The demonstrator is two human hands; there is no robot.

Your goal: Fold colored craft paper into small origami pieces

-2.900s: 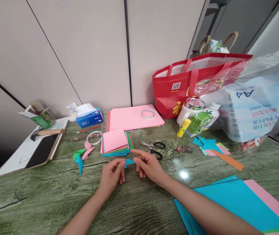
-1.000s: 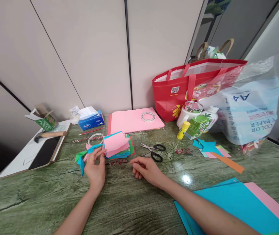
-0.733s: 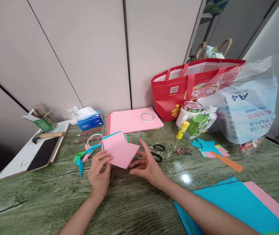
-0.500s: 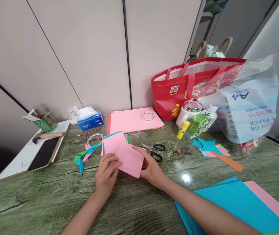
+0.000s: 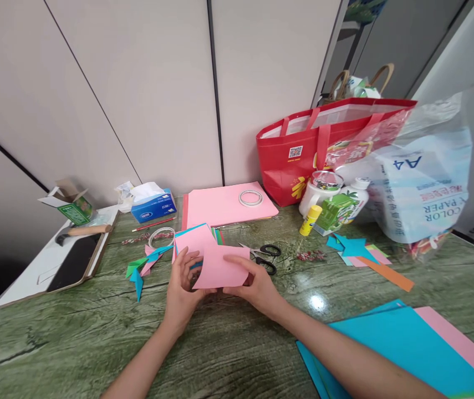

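Note:
A square of pink paper, slightly curved, is held up between both hands over the table. My left hand pinches its lower left corner, the other fingers raised and curled behind it. My right hand grips the right side, thumb below and fingers across the front. Behind the sheet lies a stack of coloured paper squares, pink on top with blue, green and red edges showing. Black-handled scissors lie just right of the held paper, their blades partly hidden.
Folded paper pieces and a tape roll lie to the left. Behind are a tissue box and pink sheets. A glue stick, red bag and blue sheets are on the right.
The pink square has turned from a tilted position to nearly level and bends a little. My left hand has shifted to its lower left corner, its fingers now lifted; my right hand has rotated slightly.

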